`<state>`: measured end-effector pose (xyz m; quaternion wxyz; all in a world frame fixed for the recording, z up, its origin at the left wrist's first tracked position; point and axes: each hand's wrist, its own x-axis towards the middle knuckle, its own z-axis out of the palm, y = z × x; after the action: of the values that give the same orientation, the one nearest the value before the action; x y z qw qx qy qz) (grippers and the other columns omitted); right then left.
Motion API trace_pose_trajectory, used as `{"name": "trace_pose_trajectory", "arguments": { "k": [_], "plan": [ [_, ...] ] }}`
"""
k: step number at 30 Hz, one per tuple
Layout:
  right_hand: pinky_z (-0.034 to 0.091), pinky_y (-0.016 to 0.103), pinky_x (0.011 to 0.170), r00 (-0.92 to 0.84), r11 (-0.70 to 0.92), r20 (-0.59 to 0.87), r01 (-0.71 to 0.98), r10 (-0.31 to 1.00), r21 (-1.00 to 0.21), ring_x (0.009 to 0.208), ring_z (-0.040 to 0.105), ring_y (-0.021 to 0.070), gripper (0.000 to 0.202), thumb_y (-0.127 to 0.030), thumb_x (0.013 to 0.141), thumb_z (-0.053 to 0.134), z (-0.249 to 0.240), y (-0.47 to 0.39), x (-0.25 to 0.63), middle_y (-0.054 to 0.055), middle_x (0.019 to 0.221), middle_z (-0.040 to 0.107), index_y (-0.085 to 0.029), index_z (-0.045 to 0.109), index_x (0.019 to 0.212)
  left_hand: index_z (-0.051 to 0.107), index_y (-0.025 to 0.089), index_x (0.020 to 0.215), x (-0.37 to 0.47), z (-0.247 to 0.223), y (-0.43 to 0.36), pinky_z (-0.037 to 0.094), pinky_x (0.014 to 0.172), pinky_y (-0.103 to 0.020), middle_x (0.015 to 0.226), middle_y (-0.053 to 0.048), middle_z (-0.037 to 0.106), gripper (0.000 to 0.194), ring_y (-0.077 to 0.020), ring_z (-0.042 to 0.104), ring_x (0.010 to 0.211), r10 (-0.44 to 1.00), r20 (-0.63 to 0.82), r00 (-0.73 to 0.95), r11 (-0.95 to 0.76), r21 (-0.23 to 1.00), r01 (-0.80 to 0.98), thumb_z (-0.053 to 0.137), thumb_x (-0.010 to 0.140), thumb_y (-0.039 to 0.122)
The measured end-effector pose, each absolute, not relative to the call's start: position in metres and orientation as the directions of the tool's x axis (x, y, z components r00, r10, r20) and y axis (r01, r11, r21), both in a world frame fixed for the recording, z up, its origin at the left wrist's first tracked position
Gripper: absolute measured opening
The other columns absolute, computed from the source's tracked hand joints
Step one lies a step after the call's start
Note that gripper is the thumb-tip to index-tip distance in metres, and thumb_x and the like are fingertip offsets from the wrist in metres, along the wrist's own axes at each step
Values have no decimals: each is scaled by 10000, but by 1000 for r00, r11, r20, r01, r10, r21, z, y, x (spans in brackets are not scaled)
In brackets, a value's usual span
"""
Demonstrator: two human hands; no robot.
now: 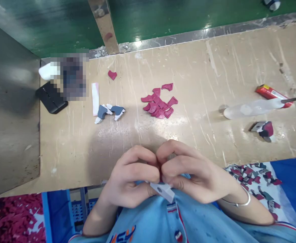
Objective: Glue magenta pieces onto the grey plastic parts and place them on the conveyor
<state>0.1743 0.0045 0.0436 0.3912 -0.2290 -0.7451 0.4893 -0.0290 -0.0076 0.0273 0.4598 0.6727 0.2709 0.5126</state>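
A small light grey part (163,191) is held between both hands, close to the blue shirt. My left hand (134,177) pinches its left side with fingers bent. From the right, my right hand (188,172) closes its fingertips on the same part, and the two hands' fingertips meet above it. Whatever lies between the fingertips is hidden. Beyond the hands, a pile of dark red pieces (156,104) lies on the tan table (69,145). Grey-blue and white pieces (101,113) sit left of that pile.
At the right are a translucent bottle (251,108) with a thin tip, a red tube (271,92) and an assembled part (264,130). A black box (52,98) stands at the left. Below the table are bins of red pieces (19,216) and mixed parts (259,182).
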Motion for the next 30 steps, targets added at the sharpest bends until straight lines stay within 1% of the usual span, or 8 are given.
{"name": "trace_pose_trajectory", "arguments": {
  "k": [4,10,13,17,20,24,27,30],
  "plan": [
    [598,229,799,-517,391,375,-83,770,-917,956,704,124,145,-310,1104,597,37,3,169,47,1010,676,-213,662,1018,700,216,908,-35,25,-8,625,717,-233,876,-7,672,202,-143,726,774,839,442,316,-430,896,-113,899,873,221],
    [644,250,809,-485,350,363,-120,796,-929,923,747,149,60,-252,1005,756,31,3,169,69,1037,736,-197,731,1005,726,218,928,-34,29,-15,619,760,-236,894,-13,729,204,-145,725,799,907,344,245,-323,939,-121,917,862,241],
    [651,258,834,-433,308,345,-154,833,-939,948,761,156,117,-258,975,799,27,-1,167,55,1017,753,-211,713,1040,731,209,925,-31,29,-16,611,768,-227,888,-14,742,236,-144,730,808,925,306,224,-279,950,-143,946,829,231],
    [654,243,745,-343,250,327,-250,881,-935,980,777,169,257,-260,963,818,22,-7,162,35,1004,756,-247,655,1161,727,215,985,-31,26,-15,634,788,-231,915,-12,753,345,-149,743,831,925,311,217,-272,943,-190,993,768,246],
    [673,269,740,-293,285,346,-230,892,-930,962,792,181,274,-213,959,814,23,-9,160,24,981,764,-261,638,1164,717,227,1040,-34,24,-12,652,754,-251,949,-19,751,447,-166,749,829,922,319,220,-286,943,-169,1021,725,315],
    [700,341,800,-235,383,411,-156,881,-910,932,804,201,304,-137,944,802,26,-6,161,14,953,775,-274,626,1150,733,231,1049,-37,24,-11,653,783,-246,1024,-39,749,471,-181,766,911,924,313,219,-291,948,-125,1028,707,364],
    [705,364,792,-192,459,464,-73,865,-885,929,805,216,330,-91,944,758,24,-5,163,20,964,777,-289,623,1172,746,244,1109,-34,26,-13,652,828,-223,1088,-44,750,492,-184,772,1008,956,217,196,-178,964,-196,1009,731,418],
    [708,390,803,-145,491,486,6,862,-871,978,794,236,398,-52,935,705,19,-8,163,50,1047,778,-307,619,1227,744,244,1103,-28,28,-13,641,763,-176,1020,-18,760,299,-139,781,922,979,14,202,36,970,-239,901,887,378]
  ]
}}
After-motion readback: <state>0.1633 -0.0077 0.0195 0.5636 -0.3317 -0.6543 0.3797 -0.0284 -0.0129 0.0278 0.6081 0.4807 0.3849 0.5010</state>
